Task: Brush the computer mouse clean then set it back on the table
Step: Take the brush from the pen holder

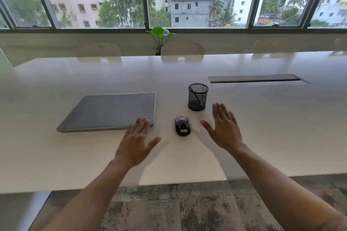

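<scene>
A black computer mouse lies on the white table, between my two hands. My left hand hovers flat to its left, fingers spread, fingertips over the near right corner of a closed laptop. My right hand is held flat to the right of the mouse, fingers spread, holding nothing. Behind the mouse stands a black mesh cup with a thin dark stick leaning inside it; I cannot tell whether that is the brush.
A closed grey laptop lies left of the mouse. A cable slot is set into the table at the back right. Pale chairs and a green plant stand beyond the far edge. The table's near edge ends above patterned carpet.
</scene>
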`<state>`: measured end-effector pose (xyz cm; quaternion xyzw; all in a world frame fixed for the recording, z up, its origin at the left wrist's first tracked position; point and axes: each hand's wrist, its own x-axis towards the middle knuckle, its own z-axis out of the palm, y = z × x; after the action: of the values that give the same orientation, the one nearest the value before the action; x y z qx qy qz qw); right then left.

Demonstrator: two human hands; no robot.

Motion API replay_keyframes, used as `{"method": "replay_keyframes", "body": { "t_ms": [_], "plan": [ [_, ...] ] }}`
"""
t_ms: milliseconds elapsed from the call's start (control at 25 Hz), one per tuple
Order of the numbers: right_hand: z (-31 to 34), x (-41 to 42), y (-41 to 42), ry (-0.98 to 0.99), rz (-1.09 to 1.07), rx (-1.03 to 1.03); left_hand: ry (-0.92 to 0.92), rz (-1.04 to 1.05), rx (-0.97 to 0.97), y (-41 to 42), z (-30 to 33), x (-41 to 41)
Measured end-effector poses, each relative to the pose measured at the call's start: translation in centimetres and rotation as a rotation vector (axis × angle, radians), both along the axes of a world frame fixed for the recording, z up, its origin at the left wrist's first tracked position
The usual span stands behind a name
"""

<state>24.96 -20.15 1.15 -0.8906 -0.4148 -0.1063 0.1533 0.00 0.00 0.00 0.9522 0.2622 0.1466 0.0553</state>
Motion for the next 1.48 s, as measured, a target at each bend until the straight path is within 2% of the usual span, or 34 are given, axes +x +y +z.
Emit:
{"method": "replay_keyframes", "body": {
  "t_ms": [240,400,640,760,1040,1480],
  "plan": [
    [0.8,0.4,1.9,0.061,-0.006,0.072,0.115,0.012,-0.137,-1.3,-2.0,-0.3],
    [2.4,2.3,3.9,0.070,0.000,0.164,0.179,0.024,-0.129,-1.2,-2.2,-0.2],
    [5.1,5.2,8.5,0.160,-0.023,0.299,0.180,0.032,-0.115,-1.1,-2.6,-0.3],
    [5.9,5.9,10.7,0.161,-0.030,0.248,0.178,0.026,-0.119,-0.9,-2.8,-0.3],
    [6.2,7.4,13.7,0.140,-0.061,-0.059,0.140,0.031,-0.124,-0.8,-3.0,-0.2],
    [5.9,7.9,15.5,0.296,-0.108,0.010,0.119,0.036,-0.133,-0.9,-2.8,-0.2]
  ]
}}
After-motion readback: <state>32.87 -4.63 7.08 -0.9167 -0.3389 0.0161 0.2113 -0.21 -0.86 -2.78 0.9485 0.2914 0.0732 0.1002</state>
